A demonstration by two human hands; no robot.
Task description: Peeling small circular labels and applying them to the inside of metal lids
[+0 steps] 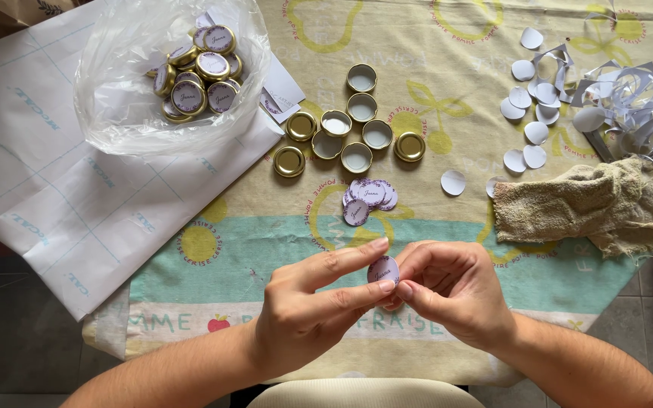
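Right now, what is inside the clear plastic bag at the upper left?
The clear plastic bag holds a heap of gold lids, most topped with round purple-and-white stickers. Lids lower in the heap are covered by those above, so neither their count nor their stickers can be told.

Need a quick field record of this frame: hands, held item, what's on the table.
left hand: pinches round purple sticker with thumb and forefinger
right hand: fingertips on the same sticker, from the other side
sticker stack: purple, just beyond the hands
gold lids: loose cluster, some rim up, some top up
plastic bag: holds lids already stickered
white paper circles: scattered far right, beside paper offcuts
beige cloth: crumpled, right
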